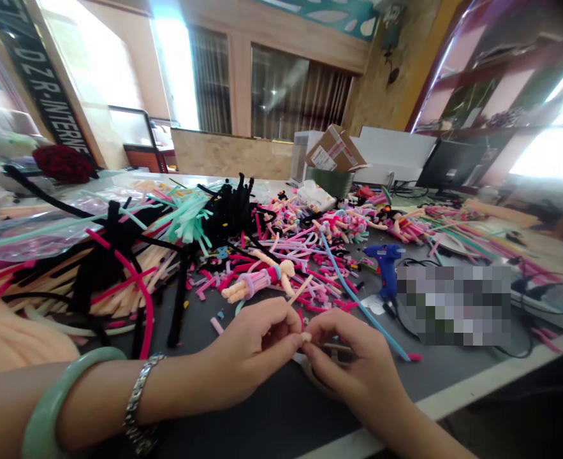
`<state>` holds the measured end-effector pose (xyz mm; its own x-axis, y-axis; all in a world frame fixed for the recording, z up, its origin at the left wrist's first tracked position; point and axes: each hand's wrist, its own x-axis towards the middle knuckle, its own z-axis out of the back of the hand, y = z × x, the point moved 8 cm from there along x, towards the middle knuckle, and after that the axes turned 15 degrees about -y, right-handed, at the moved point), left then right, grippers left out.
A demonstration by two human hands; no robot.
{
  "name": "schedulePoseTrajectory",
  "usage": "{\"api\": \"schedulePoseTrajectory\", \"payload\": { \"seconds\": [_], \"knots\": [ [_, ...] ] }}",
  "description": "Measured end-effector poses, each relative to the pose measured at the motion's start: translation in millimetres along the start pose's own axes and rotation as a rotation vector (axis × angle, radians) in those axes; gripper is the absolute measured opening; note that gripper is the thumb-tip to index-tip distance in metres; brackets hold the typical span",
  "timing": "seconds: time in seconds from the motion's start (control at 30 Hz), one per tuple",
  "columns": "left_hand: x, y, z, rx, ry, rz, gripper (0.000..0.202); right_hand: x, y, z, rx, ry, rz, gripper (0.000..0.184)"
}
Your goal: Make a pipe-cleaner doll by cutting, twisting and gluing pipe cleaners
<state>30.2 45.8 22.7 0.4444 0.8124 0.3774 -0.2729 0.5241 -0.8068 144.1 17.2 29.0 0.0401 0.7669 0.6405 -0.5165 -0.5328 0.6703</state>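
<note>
My left hand [262, 347] and my right hand [352, 357] meet near the front of the dark table, fingertips pinched together. Between them is a small pale piece [306, 337], apparently pipe cleaner; the fingers hide most of it. Just beyond my left hand lies a pipe-cleaner doll [262, 280] with a pink and lilac dress and cream limbs. A blue pipe cleaner [358, 303] runs diagonally past my right hand. Some pale, curved object, partly covered, shows beneath my right fingers; I cannot make out what it is.
A blue glue gun [385, 268] stands to the right, its cord trailing. Cut pink pieces [243, 261], black pipe cleaners [233, 207] and mint ones [190, 217] are heaped behind. Finished-looking dolls [343, 223] lie farther back. A cardboard box [336, 150] and a monitor [448, 166] are beyond.
</note>
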Motion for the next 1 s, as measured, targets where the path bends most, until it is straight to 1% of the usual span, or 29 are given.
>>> {"api": "schedulePoseTrajectory", "payload": {
  "seconds": [0.1, 0.27, 0.47, 0.67, 0.77, 0.87, 1.0],
  "knots": [
    [1, 0, 0.9, 0.012, -0.003, -0.004, 0.021, 0, 0, 0, 0.006, 0.004, -0.004, 0.006],
    [2, 7, 0.6, 0.000, 0.001, 0.036, 0.020, 1, 2, 0, 0.010, 0.008, 0.031, 0.007],
    [1, 14, -1.5, -0.058, 0.010, 0.099, 0.018, 2, 3, 3, -0.030, -0.037, 0.069, 0.008],
    [1, 11, -3.1, -0.057, 0.021, 0.095, 0.019, 1, 12, 6, -0.057, -0.105, 0.205, 0.011],
    [0, 12, -4.6, -0.063, 0.042, 0.116, 0.019, -2, 15, 6, -0.065, -0.106, 0.262, 0.012],
    [1, 12, -2.2, -0.054, 0.011, 0.100, 0.017, -5, 19, 5, -0.073, -0.099, 0.300, 0.013],
    [2, 13, -2.0, -0.045, 0.004, 0.095, 0.015, -3, 20, 5, -0.034, -0.096, 0.276, 0.012]
  ]
}}
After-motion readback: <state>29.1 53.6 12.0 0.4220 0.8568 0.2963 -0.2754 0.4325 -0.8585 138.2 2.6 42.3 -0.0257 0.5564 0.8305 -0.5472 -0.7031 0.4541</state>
